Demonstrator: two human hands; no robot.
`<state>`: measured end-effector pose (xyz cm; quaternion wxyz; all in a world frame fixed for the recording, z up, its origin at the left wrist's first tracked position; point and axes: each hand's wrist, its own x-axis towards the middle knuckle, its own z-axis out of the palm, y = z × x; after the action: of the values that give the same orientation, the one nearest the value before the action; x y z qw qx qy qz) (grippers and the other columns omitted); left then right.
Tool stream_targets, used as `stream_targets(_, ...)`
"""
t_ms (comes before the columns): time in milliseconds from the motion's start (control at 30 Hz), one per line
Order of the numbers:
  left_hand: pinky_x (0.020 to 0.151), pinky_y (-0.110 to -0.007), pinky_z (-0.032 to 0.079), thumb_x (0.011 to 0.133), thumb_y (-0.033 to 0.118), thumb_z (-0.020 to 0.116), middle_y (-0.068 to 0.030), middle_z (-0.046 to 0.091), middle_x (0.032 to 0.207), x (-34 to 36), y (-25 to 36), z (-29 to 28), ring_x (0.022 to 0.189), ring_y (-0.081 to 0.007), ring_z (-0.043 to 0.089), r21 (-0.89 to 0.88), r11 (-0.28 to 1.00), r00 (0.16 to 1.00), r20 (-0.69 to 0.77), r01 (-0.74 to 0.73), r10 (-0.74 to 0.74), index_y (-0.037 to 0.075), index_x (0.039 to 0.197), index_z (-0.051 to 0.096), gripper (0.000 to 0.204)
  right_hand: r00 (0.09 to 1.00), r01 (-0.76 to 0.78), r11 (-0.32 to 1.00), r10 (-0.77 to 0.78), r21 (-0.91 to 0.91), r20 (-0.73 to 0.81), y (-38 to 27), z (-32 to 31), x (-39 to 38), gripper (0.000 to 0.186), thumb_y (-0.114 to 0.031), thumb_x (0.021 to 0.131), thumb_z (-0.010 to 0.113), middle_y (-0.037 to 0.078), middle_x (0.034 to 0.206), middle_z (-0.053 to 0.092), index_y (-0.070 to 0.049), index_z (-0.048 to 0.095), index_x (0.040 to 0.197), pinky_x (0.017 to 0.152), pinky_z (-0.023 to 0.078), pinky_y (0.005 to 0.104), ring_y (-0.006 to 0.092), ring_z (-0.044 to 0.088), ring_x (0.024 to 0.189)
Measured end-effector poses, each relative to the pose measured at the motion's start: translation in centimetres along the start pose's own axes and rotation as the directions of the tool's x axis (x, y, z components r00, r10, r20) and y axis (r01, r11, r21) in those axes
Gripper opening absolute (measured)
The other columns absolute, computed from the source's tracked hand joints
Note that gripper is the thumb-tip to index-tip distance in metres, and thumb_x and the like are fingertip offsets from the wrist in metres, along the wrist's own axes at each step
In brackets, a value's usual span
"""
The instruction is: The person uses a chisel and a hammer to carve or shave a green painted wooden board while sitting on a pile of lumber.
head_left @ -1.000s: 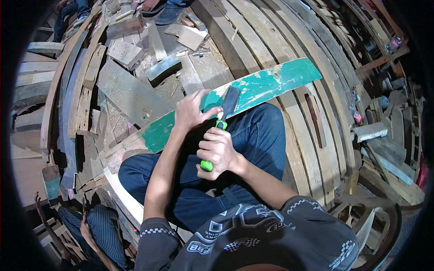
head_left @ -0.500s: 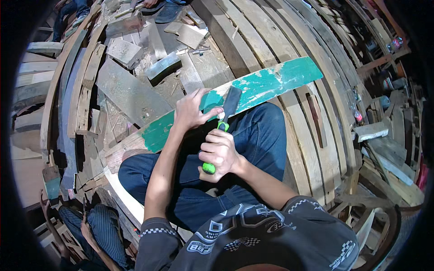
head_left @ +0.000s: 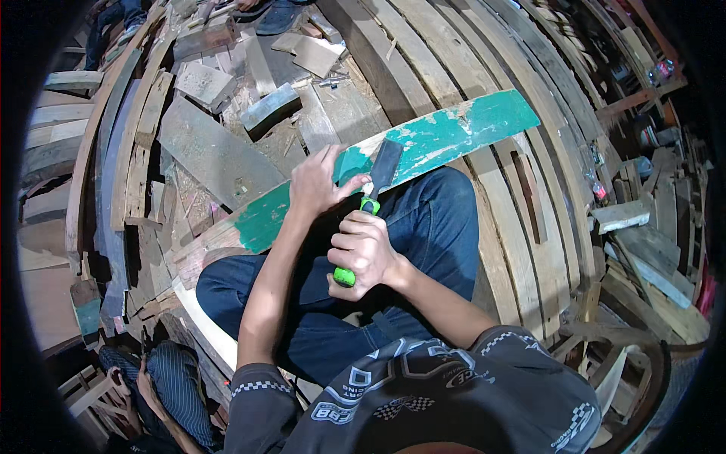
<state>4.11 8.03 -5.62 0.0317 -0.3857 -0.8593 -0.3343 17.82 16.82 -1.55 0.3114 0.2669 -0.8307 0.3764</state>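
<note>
A long plank (head_left: 469, 125) with flaking green paint lies aslant across my lap, its left part bare wood. My right hand (head_left: 364, 253) is wrapped round the green and black handle of a chisel (head_left: 388, 163). The chisel's wide, dark blade rests over the plank's painted face near its middle. With its fingers curled over the far edge, my left hand (head_left: 314, 181) grips the plank just left of the blade. My left thumb stretches across to the base of the blade. How the blade's edge meets the paint is too small to tell.
Wood offcuts (head_left: 204, 85) and shavings litter the floor ahead. Long boards (head_left: 423, 83) run along my right, with a narrow brown strip (head_left: 529, 197) on them. More timber is stacked at the left. Another person in striped trousers (head_left: 181, 386) sits at the lower left.
The chisel and my right hand have shifted slightly up and left. My left hand keeps its hold on the plank. At the lower left, the other person's hand has moved.
</note>
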Motion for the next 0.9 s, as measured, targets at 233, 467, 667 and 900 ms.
stream_targets(233,0.075,-0.044,0.055,0.078,0.062,0.072,-0.0129,0.068,0.097,-0.1,-0.1,0.4,0.089,-0.0338,0.069,-0.012,1.000,1.000,-0.026,0.001,-0.002,0.006,0.113,0.065,0.066,0.999,-0.017,1.000,0.018,-0.027,0.028,0.0,0.1,0.3,0.032,-0.028,0.040,0.070,0.003,0.059,0.042,-0.012,0.049,0.057,0.057,0.039,0.0374,0.0239,0.046,0.056)
stream_targets(467,0.074,-0.044,0.055,0.077,0.062,0.073,-0.0114,0.068,0.097,0.0,0.0,0.1,0.089,-0.0330,0.069,0.009,1.000,1.000,0.001,0.027,-0.027,0.007,0.112,0.065,0.065,0.998,-0.032,0.999,0.033,-0.026,0.053,-0.1,0.0,0.6,0.030,-0.026,0.047,0.070,0.004,0.058,0.039,-0.011,0.046,0.055,0.056,0.038,0.0367,0.0238,0.042,0.055)
stream_targets(667,0.075,-0.043,0.055,0.077,0.062,0.074,-0.0098,0.069,0.100,0.0,0.1,0.1,0.090,-0.0315,0.070,0.009,0.999,1.000,-0.003,0.030,-0.030,0.009,0.113,0.065,0.064,0.993,-0.055,0.998,0.060,-0.043,0.106,-0.2,0.2,0.1,0.030,-0.027,0.050,0.073,0.004,0.061,0.042,-0.011,0.048,0.057,0.062,0.041,0.0379,0.0246,0.046,0.059)
stream_targets(900,0.073,-0.043,0.055,0.078,0.060,0.073,-0.0111,0.069,0.097,0.1,0.6,-0.2,0.088,-0.0319,0.070,0.051,0.998,0.999,-0.007,0.043,-0.043,0.008,0.111,0.065,0.062,0.983,-0.062,0.991,0.081,-0.119,0.163,-0.3,0.7,-0.4,0.029,-0.030,0.052,0.073,0.005,0.065,0.049,-0.010,0.054,0.061,0.070,0.044,0.0399,0.0247,0.052,0.066)
